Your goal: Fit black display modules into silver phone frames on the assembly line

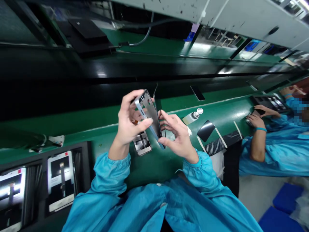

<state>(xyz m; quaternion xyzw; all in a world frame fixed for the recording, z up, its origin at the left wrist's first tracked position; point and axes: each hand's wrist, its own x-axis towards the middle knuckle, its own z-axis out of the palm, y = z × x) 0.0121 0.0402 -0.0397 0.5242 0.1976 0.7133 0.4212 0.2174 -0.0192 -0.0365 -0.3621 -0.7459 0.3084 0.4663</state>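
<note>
In the middle of the head view, a phone frame (150, 112) is tilted up above the bench, its hollow inner side showing. My left hand (130, 119) is closed around its left edge, with the thumb along the side. At its lower right edge, my right hand (175, 133) pinches it between thumb and fingers. A dark flat strip (157, 102) shows behind the frame; whether it is a separate part I cannot tell. An orange flex cable (135, 122) peeks out by my left palm. Below my hands lies a white phone screen (143, 143) with a dark ribbon.
A black tray (87, 161) with several screens stands at left. Right of my hands are a bottle with a flipped lid (191, 118), a dark panel (206, 130) and a black plastic sheet (220, 144). Another phone panel (197, 92) lies farther back. A co-worker's hands (259, 117) work at far right.
</note>
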